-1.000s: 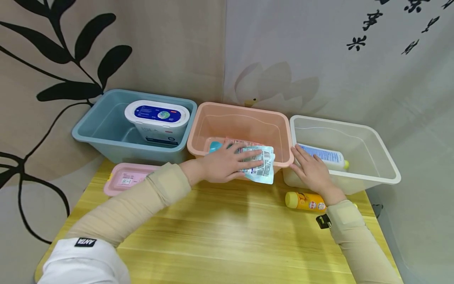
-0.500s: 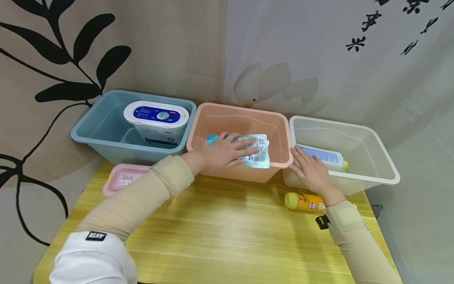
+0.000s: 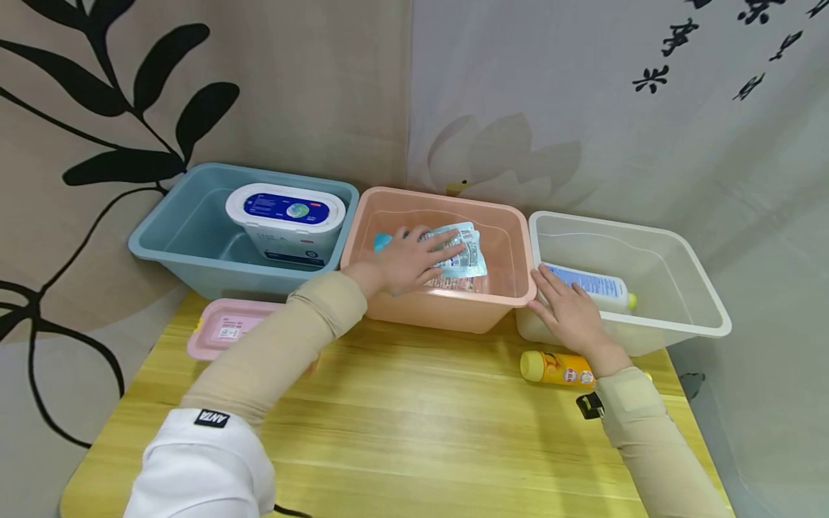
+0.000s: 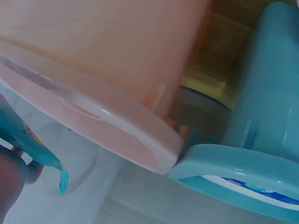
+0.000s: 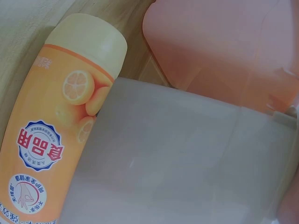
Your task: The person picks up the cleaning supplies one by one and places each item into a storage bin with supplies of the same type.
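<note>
My left hand grips a light-blue pouch, its fingers spread across the top, over the opening of the pink bin. In the left wrist view the teal pouch hangs past the fingers, beyond the bin's rim. A pink printed packet shows below the pouch, inside the bin. My right hand rests with extended fingers on the near left rim of the white bin. A white bottle with a blue label lies inside that bin, just beyond the fingers.
To the left stands a blue bin holding a white lidded tub. A pink package lies on the table before it. An orange bottle with a yellow cap lies in front of the white bin. Curtains hang behind.
My left hand has carried the light-blue pouch away from me, from the pink bin's front rim to over its inside. The right hand stays on the white bin's rim.
</note>
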{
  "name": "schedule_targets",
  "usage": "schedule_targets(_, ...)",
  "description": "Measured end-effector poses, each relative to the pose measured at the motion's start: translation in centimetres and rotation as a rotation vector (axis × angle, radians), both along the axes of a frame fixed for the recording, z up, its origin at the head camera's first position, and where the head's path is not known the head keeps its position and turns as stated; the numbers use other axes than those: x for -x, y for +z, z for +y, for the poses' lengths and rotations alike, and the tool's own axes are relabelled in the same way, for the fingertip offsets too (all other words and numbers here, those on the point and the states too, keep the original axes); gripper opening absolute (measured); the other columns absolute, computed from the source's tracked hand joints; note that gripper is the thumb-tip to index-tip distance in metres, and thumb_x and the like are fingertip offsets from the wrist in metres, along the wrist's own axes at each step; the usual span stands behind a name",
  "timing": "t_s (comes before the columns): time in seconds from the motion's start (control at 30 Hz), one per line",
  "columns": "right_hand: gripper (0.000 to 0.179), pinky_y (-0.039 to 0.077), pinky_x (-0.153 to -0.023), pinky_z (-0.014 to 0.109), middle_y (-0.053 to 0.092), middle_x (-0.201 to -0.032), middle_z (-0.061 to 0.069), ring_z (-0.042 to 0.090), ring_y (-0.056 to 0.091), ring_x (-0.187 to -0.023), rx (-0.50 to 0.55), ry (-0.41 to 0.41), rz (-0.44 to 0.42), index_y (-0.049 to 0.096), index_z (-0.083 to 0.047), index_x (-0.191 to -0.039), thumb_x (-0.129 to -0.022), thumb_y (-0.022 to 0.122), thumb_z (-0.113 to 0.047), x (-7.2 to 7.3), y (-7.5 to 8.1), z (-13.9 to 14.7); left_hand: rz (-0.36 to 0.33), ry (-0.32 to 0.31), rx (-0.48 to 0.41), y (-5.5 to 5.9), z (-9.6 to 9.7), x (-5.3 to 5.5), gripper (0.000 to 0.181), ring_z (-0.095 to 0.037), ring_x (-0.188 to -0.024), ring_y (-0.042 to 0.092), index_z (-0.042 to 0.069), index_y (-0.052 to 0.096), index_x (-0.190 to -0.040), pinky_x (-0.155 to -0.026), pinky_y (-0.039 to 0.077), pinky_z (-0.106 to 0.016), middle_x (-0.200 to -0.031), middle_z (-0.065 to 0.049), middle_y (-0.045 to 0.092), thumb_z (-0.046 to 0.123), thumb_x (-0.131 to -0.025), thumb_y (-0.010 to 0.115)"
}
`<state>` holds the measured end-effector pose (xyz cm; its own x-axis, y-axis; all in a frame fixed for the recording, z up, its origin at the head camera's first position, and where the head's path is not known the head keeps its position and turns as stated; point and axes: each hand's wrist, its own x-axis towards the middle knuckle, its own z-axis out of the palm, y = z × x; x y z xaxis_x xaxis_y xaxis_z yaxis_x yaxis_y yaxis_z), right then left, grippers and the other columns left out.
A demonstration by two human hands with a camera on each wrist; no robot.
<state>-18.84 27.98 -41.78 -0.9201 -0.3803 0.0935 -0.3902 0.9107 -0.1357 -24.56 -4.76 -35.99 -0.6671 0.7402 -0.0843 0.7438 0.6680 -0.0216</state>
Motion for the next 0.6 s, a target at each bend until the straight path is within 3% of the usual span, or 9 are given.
schedule_targets(0.6, 0.062, 0.022, -0.110, 0.060, 0.024, -0.154, 0.014, 0.037, 0.033, -0.136, 0.006, -0.007, -0.013, 0.026, -0.009, -0.148, -0.099, 0.035, -0.046, -0.1, 0.0, 0.1, -0.088, 0.107, 0.045, -1.0, 0.6, 2.0, 0.057, -0.036, -0.143, 0.013, 0.034, -0.001, -0.150, -0.113, 0.016, -0.058, -0.160, 0.003, -0.006, 0.047, -0.100, 0.022)
